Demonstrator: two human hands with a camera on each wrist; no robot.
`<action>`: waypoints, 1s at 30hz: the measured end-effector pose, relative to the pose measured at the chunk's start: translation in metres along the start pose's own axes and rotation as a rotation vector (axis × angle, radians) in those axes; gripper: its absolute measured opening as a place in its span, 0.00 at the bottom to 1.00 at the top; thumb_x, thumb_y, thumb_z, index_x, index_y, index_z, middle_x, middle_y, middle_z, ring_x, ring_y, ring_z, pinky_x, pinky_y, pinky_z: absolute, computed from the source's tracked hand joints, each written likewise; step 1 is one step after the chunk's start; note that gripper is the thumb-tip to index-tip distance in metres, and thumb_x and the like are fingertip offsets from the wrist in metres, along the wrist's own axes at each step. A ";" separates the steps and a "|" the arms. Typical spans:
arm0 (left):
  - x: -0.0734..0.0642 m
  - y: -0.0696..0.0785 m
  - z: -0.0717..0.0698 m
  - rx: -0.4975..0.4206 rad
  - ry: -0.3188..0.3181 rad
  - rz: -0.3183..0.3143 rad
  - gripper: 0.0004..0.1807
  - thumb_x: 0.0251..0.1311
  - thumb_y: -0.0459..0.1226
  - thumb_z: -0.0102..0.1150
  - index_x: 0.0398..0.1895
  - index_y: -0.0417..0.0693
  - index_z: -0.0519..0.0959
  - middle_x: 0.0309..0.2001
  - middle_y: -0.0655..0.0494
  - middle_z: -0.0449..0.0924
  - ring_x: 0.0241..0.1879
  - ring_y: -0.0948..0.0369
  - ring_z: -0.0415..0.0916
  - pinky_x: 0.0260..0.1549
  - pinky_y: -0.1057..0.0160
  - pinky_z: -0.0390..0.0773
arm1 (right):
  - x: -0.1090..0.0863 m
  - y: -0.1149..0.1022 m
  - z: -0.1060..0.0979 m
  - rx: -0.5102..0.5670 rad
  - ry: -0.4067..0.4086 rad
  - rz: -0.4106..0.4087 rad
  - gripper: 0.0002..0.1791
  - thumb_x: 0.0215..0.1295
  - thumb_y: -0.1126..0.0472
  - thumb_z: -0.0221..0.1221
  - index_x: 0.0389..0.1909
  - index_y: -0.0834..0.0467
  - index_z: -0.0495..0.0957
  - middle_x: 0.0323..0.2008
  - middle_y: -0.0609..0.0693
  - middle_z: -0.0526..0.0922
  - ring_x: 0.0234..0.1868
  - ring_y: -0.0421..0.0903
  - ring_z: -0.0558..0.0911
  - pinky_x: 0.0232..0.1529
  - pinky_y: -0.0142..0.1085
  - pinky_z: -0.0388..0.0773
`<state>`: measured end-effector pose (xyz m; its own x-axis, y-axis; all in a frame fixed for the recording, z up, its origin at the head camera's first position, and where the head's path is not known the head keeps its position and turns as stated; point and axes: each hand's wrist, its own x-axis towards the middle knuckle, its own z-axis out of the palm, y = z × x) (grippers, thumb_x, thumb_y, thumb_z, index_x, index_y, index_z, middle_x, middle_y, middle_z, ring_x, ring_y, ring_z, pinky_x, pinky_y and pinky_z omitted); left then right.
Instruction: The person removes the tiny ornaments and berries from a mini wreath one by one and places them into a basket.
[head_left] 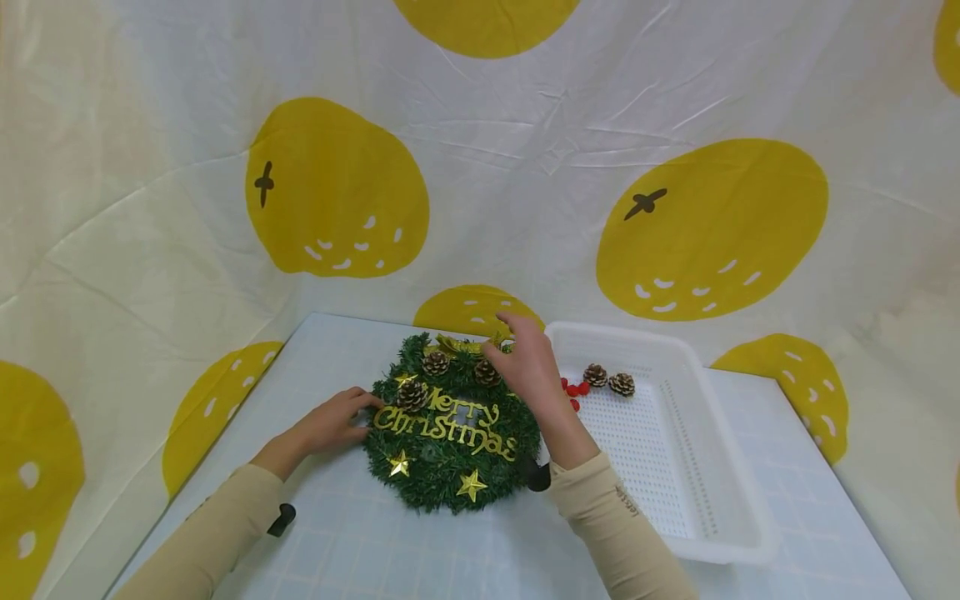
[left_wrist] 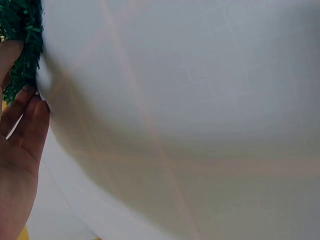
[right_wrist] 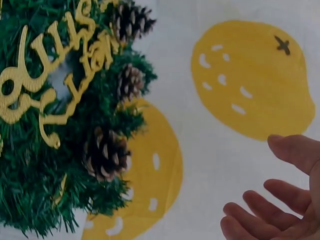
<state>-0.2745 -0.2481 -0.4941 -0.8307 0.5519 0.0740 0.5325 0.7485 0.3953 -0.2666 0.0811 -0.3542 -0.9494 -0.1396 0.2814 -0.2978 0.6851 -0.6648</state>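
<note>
Yellow-fruit cloth [head_left: 487, 208] behind wreath [head_left: 444, 468]; wreath lies on pale table [head_left: 330, 558]. Left hand [head_left: 333, 422], relaxed, touches wreath's left edge, presumably steadying. Right hand [head_left: 527, 358] empty, thumb and fingers apart, above wreath's right rear. Basket [head_left: 735, 454] right of wreath, likely keeping pinecones [head_left: 622, 384] reachable.

The surface [head_left: 330, 542] is pale blue (with faint crossing lines), and on it lie one green wreath [head_left: 438, 485] and, at right, one white basket [head_left: 729, 433].

Gold lettering [head_left: 450, 431] on the Christmas wreath [head_left: 435, 490] reads "Merry Christmas"; small print [head_left: 627, 502] on the right sleeve [head_left: 617, 537] is illegible.
</note>
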 end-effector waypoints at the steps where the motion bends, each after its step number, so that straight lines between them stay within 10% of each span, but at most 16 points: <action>1: 0.000 0.000 0.000 -0.001 0.000 -0.002 0.21 0.56 0.32 0.64 0.55 0.45 0.77 0.50 0.48 0.74 0.49 0.48 0.74 0.48 0.46 0.75 | -0.001 -0.002 0.003 0.000 -0.005 -0.010 0.30 0.65 0.57 0.63 0.67 0.60 0.70 0.64 0.59 0.72 0.63 0.58 0.71 0.58 0.53 0.72; 30: 0.000 0.000 -0.002 -0.004 0.000 0.017 0.20 0.57 0.32 0.65 0.54 0.44 0.77 0.48 0.47 0.75 0.47 0.48 0.74 0.47 0.46 0.76 | -0.022 -0.033 0.073 -0.058 -0.169 -0.160 0.31 0.66 0.56 0.63 0.68 0.59 0.67 0.67 0.58 0.68 0.64 0.55 0.72 0.59 0.49 0.73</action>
<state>-0.2752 -0.2486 -0.4926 -0.8214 0.5646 0.0812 0.5461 0.7372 0.3979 -0.2427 0.0095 -0.3887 -0.8953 -0.3639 0.2570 -0.4441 0.6839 -0.5788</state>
